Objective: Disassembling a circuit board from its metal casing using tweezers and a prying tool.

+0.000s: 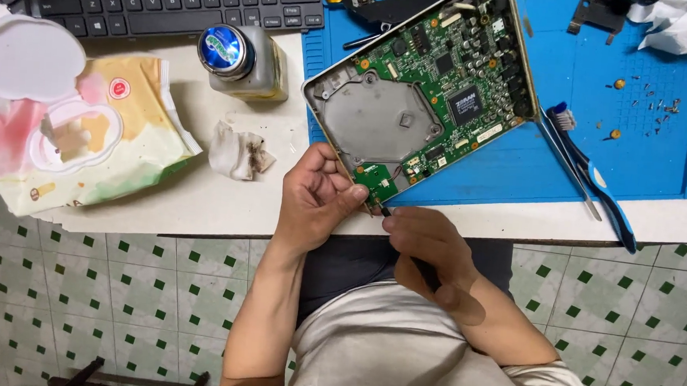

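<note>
Left hand [320,191] pinches circuit board [429,87] corner at table edge [199,216]; right hand [424,242] grip grasps dark tool [426,271].

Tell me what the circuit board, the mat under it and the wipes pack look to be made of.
Circuit board: rigid green laminate, likely fibreglass, glossy, studded with black chips. Mat: blue, matte, probably silicone or rubber, lying flat. Wipes pack: soft, crinkled printed plastic film, with a hard white plastic flip lid.

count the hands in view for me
2: the left hand pinches the near corner of the green circuit board; the right hand holds a thin dark tool beside it.
</note>
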